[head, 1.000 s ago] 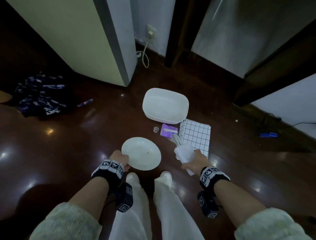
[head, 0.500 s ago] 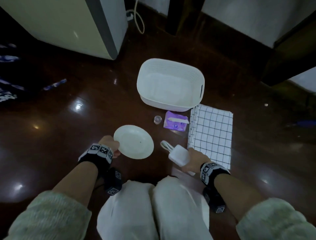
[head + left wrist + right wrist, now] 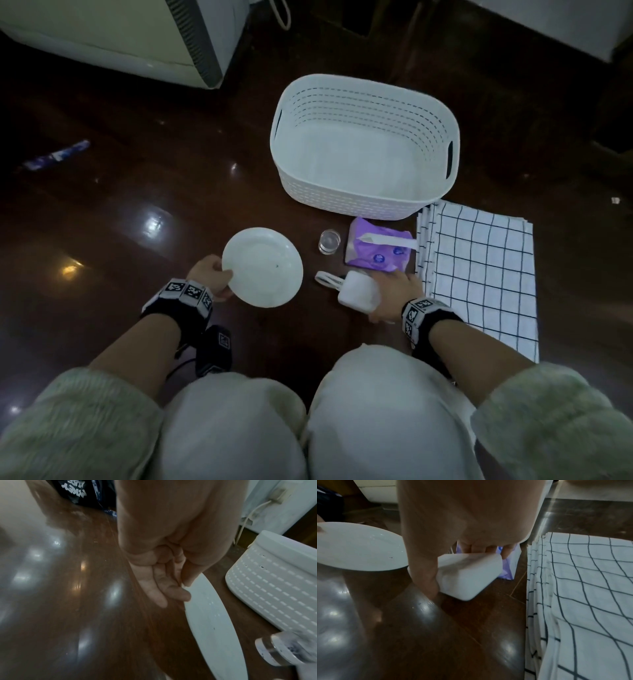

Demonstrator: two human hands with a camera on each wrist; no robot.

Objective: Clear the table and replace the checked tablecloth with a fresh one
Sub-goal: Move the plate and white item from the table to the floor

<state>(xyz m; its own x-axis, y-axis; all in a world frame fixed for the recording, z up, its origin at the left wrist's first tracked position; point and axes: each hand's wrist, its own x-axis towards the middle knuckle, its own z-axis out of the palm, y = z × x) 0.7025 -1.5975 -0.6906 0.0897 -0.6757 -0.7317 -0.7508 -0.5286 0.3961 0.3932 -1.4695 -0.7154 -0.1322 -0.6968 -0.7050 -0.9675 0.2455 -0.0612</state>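
I am crouched over a dark wooden floor. My left hand (image 3: pixel 219 281) pinches the near left rim of a white plate (image 3: pixel 263 267), thumb on top; the plate (image 3: pixel 214 628) hangs tilted just above the floor. My right hand (image 3: pixel 383 296) grips a white rectangular box (image 3: pixel 358 291) with a loop strap, held low at the floor; thumb and fingers clamp the box (image 3: pixel 467 573). A folded checked tablecloth (image 3: pixel 479 274) lies on the floor to the right of that hand.
An empty white basket (image 3: pixel 363 202) stands ahead. In front of it are a small glass (image 3: pixel 329 241) and a purple tissue pack (image 3: pixel 376 253). A beige appliance (image 3: pixel 120 34) stands at the far left, and a blue item (image 3: pixel 58 156) lies on the floor. My knees (image 3: pixel 239 428) fill the near edge.
I have crouched down and the view has come closer to the basket. Both hands have dropped toward the floor, still holding the plate and the white box.
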